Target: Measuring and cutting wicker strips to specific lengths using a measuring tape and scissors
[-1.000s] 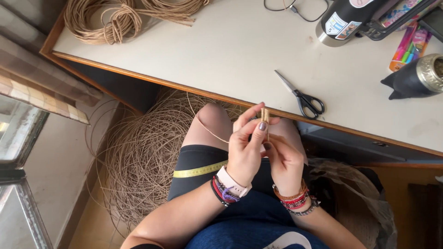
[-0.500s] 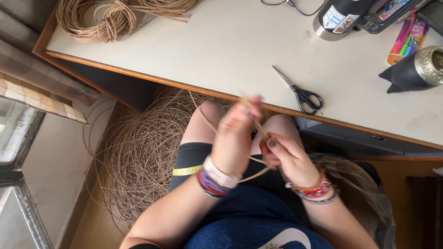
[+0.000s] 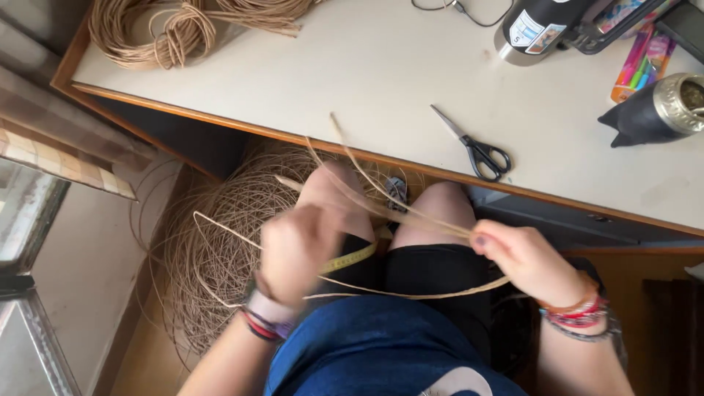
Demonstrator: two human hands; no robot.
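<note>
I sit with my knees under a white table (image 3: 352,66). My right hand (image 3: 524,257) pinches the ends of several thin tan reed strands (image 3: 381,202) above my right thigh. The strands fan up and left past my left knee toward the table edge, and one loops low across my lap. My left hand (image 3: 293,253) is blurred, fingers curled around the strands at my left thigh. A big loose pile of the same reed (image 3: 220,242) lies on the floor by my left leg.
Black-handled scissors (image 3: 473,147) lie near the table's front edge. Coiled reed bundles (image 3: 158,29) sit at the far left of the table. A dark bottle (image 3: 539,26), coloured pens (image 3: 642,62) and a black metal-rimmed cup (image 3: 653,114) stand at the right.
My hands were close together in front of my knees holding a small piece. They have moved apart, the left sliding down and left, pulling the strands out long.
</note>
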